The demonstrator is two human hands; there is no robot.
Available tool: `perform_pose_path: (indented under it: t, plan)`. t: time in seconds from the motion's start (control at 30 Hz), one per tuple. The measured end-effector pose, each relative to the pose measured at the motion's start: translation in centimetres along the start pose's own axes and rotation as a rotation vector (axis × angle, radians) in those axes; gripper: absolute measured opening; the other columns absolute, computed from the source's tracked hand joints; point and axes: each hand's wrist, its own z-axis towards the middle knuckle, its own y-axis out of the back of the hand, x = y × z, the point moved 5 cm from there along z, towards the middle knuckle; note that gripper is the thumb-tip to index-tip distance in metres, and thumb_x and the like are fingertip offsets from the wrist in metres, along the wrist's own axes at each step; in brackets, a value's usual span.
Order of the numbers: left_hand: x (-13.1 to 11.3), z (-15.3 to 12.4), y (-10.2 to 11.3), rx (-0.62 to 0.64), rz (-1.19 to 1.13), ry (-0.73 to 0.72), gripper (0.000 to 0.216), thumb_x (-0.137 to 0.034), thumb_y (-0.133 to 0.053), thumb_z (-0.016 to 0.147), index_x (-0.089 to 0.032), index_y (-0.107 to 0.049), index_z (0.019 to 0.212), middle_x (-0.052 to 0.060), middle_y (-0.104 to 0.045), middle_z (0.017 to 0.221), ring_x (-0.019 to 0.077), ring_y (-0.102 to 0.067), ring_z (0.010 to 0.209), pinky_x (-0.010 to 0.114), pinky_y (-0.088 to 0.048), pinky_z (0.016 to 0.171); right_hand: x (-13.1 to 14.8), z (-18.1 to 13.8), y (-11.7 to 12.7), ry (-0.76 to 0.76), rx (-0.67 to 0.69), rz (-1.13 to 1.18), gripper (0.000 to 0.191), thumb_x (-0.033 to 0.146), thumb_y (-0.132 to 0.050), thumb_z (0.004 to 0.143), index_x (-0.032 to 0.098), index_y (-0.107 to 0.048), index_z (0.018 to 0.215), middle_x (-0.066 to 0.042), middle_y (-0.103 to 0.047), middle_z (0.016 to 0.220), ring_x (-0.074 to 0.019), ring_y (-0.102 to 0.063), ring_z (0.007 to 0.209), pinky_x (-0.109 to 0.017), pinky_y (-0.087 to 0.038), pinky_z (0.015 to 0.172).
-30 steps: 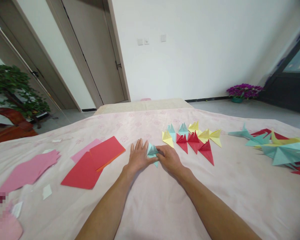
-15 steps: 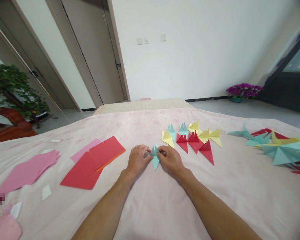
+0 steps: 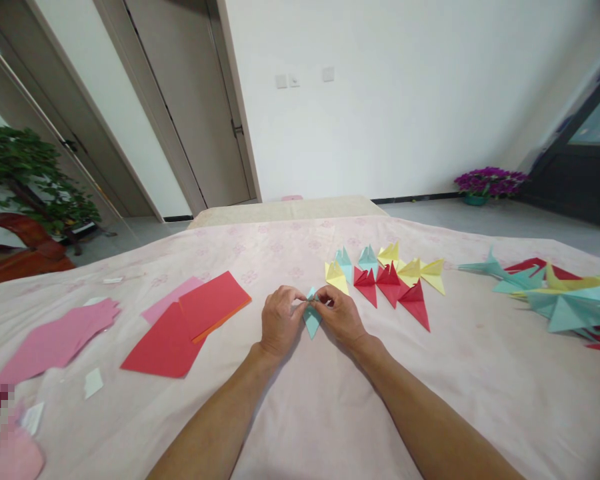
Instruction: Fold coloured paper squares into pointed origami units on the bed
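A small light-blue folded paper piece (image 3: 312, 323) lies on the cloth in front of me, its pointed end toward me. My left hand (image 3: 283, 320) pinches its upper part from the left, thumb and fingertips closed. From the other side my right hand (image 3: 341, 313) pinches the same part, so the fingertips of both hands nearly meet over it. The fingers partly cover the folds there. Just beyond my right hand stand several folded paper pieces in yellow, light blue and red (image 3: 389, 283).
Red paper sheets (image 3: 163, 343) with an orange edge beneath lie at left, beside pink sheets (image 3: 60, 340) and white scraps (image 3: 93, 383). A heap of folded paper cranes (image 3: 573, 308) sits far right. A pink flowered cloth (image 3: 300, 427) covers the table.
My left fingertips have moved inward and up to the top of the light-blue folded paper, closer to the right ones. More of its upper part is now covered.
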Motion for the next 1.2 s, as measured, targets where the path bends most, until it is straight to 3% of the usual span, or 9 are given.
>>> perform_pose_path:
  t: [0.17, 0.43, 1.0, 1.2]
  plan:
    - [0.50, -0.18, -0.88, 0.084, -0.129, 0.068, 0.002, -0.020, -0.062, 0.088, -0.022, -0.062, 0.086, -0.001, -0.064, 0.084, 0.0143, -0.061, 0.078, 0.026, -0.046, 0.073, -0.14, -0.05, -0.11, -0.024, 0.001, 0.027, 0.006, 0.026, -0.063, 0.079, 0.020, -0.062, 0.076, 0.001, -0.063, 0.073, -0.0148, -0.057, 0.069, -0.025, -0.043, 0.064]
    - [0.52, -0.07, -0.94, 0.097, -0.179, 0.162, 0.005, -0.023, -0.057, 0.089, -0.021, -0.061, 0.085, 0.000, -0.066, 0.084, 0.0142, -0.061, 0.076, 0.026, -0.046, 0.071, 0.02, 0.01, -0.13, -0.016, 0.018, 0.043, 0.006, 0.026, -0.063, 0.078, 0.021, -0.063, 0.075, 0.001, -0.062, 0.071, -0.0148, -0.056, 0.068, -0.026, -0.042, 0.063]
    - [0.05, 0.07, -0.76, 0.082, -0.206, 0.125, 0.010, -0.029, -0.061, 0.087, -0.020, -0.062, 0.083, 0.000, -0.065, 0.083, 0.0138, -0.060, 0.077, 0.026, -0.045, 0.073, 0.08, -0.06, -0.21, -0.018, 0.034, 0.041, 0.005, 0.021, -0.059, 0.077, 0.021, -0.062, 0.073, 0.002, -0.061, 0.070, -0.0144, -0.055, 0.066, -0.025, -0.041, 0.063]
    - [-0.25, 0.33, -0.85, 0.043, -0.194, 0.201, 0.019, -0.035, -0.056, 0.090, -0.021, -0.060, 0.078, 0.000, -0.065, 0.080, 0.0139, -0.060, 0.075, 0.025, -0.045, 0.072, 0.28, -0.07, -0.30, 0.002, 0.045, -0.018, 0.007, 0.024, -0.058, 0.079, 0.021, -0.061, 0.072, 0.002, -0.060, 0.069, -0.0147, -0.055, 0.066, -0.026, -0.041, 0.064]
